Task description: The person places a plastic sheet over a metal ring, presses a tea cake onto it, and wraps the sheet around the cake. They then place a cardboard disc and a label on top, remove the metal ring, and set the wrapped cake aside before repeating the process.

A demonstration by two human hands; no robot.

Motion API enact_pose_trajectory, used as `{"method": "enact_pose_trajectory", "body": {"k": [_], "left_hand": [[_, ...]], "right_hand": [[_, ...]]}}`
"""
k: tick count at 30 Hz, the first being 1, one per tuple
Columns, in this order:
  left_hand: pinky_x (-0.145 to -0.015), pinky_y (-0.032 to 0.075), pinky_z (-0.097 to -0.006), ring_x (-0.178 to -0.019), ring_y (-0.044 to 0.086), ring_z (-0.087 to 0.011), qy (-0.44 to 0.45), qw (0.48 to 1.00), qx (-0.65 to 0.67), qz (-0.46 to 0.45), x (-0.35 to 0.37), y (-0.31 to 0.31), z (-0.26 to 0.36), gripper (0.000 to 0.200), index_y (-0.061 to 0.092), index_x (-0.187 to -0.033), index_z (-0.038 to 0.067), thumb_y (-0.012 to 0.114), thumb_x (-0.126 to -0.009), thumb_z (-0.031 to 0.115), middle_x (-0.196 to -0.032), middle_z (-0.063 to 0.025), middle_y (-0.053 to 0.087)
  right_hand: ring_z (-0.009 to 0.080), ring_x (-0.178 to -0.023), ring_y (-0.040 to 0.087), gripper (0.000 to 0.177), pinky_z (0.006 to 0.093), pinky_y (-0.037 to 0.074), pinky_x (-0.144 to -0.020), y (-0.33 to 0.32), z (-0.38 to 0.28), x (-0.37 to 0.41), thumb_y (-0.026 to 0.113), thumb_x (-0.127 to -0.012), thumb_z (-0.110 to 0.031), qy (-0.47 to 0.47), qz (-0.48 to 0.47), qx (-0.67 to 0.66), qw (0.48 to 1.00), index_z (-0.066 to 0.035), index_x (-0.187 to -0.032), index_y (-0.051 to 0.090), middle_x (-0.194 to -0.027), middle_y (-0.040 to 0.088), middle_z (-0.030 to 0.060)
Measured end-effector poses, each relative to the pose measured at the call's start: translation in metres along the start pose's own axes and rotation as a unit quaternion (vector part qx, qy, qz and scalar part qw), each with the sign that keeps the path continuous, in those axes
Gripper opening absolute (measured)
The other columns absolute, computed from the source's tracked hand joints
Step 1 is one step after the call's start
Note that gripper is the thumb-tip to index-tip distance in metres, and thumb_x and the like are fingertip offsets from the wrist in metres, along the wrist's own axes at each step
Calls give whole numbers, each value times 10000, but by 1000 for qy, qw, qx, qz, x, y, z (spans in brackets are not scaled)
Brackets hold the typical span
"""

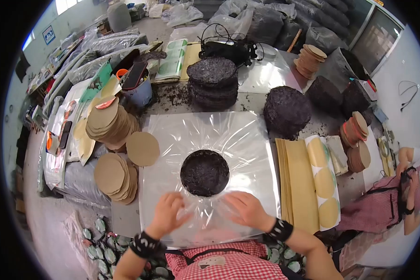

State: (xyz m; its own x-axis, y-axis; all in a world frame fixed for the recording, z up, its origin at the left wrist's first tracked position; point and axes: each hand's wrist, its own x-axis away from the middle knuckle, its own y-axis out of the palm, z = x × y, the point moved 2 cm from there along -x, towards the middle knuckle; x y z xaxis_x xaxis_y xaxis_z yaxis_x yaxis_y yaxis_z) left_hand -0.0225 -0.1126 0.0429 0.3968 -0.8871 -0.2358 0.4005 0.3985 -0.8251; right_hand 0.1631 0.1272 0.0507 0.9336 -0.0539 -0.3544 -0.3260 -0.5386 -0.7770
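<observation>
A round, dark pressed cake (205,172) with a rough surface lies on a stack of clear plastic sheets (168,130). The film creases outward around it. My left hand (169,214) is just below the cake's left edge, thumb apart from the loosely curled fingers, with nothing visible in it. On the other side, my right hand (247,210) hovers over or rests on the film below the cake's right edge, fingers stretched out and slightly blurred. Whether either hand touches the film cannot be made out. A single brown paper disc (143,149) lies at the sheets' left edge.
Stacks of brown discs (112,177) stand at left. Behind are a pile of dark cakes (212,84), another dark stack (287,112) and a blue bucket (139,95) of tools. Yellow paper (291,182) and a label sheet (322,182) lie right, near a person (382,200).
</observation>
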Motion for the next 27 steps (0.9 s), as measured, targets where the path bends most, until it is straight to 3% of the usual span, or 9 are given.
{"method": "enact_pose_trajectory", "body": {"k": [5, 8, 9, 11, 12, 16, 20, 23, 27], "left_hand": [[-1037, 434, -521, -1251, 554, -353, -29, 997, -52, -43, 55, 25, -23, 163, 634, -902, 46, 745, -821, 134, -1264, -123, 619], [-1000, 460, -515, -1208, 585, -348, -24, 991, -110, 66, 15, -35, 25, 133, 638, -882, 40, 732, -821, 112, -1222, -130, 636], [-888, 502, -486, -1099, 638, -369, -3, 975, -125, 181, 13, -47, 49, 172, 625, -832, 58, 777, -754, 81, -1122, -144, 675], [-870, 523, -470, -1012, 677, -334, 126, 954, -223, 157, 69, -17, 63, 163, 649, -847, 78, 783, -761, 115, -1061, -143, 690], [-915, 528, -467, -970, 694, -293, 230, 969, 12, 83, 68, -14, 71, 176, 687, -887, 92, 795, -769, 168, -1003, -133, 698], [-1005, 501, -485, -1141, 645, -340, 39, 997, -27, -53, 82, 67, 9, 367, 725, -1110, 66, 808, -824, 280, -1215, -171, 661], [-1133, 389, -526, -1313, 544, -364, 3, 981, -74, 177, 5, 20, -16, 795, 553, -1339, 21, 870, -742, 439, -1361, -191, 560], [-1162, 327, -556, -1326, 531, -364, 130, 980, -7, 148, -51, 31, 11, 738, 591, -1262, 26, 856, -740, 476, -1366, -207, 552], [-1204, 225, -562, -1240, 563, -324, -8, 997, -65, 31, -62, 55, 5, 398, 658, -980, 55, 800, -807, 384, -1089, -101, 648]], "right_hand": [[350, -1131, 658, 309, 440, 544, -933, 15, 16, 68, 712, -846, -184, -52, -24, 140, 989, -30, -1113, 692, -1173, 701, 129], [343, -1014, 689, 194, 428, 561, -885, -35, -9, 25, 753, -788, -152, 115, -89, 71, 987, -56, -945, 691, -1063, 721, 108], [330, -974, 694, 142, 421, 567, -858, -64, -38, 3, 718, -790, -123, 26, 107, 96, 989, -72, -919, 688, -1009, 716, 112], [313, -975, 695, 155, 416, 568, -850, -51, -47, 33, 710, -790, -140, -84, 69, 9, 994, -76, -929, 691, -1015, 716, 114], [305, -976, 695, 162, 414, 569, -846, -42, -50, 45, 706, -790, -148, -144, 54, -30, 988, -78, -935, 693, -1019, 715, 115], [293, -992, 693, 306, 424, 564, -866, 27, -35, 68, 743, -764, -265, -213, -105, -15, 971, -61, -989, 700, -1045, 710, 130], [379, -1123, 634, 610, 471, 508, -989, 35, 7, 55, 793, -782, -415, -1, -39, 76, 996, 23, -1180, 648, -1184, 663, 201], [429, -1277, 538, 819, 495, 430, -1092, 35, 29, 26, 790, -815, -461, 83, 3, 93, 992, 93, -1347, 507, -1357, 554, 273], [407, -1373, 463, 1067, 484, 352, -1173, 46, 43, 18, 844, -775, -518, 151, 54, 43, 986, 132, -1466, 356, -1448, 468, 323]]}}
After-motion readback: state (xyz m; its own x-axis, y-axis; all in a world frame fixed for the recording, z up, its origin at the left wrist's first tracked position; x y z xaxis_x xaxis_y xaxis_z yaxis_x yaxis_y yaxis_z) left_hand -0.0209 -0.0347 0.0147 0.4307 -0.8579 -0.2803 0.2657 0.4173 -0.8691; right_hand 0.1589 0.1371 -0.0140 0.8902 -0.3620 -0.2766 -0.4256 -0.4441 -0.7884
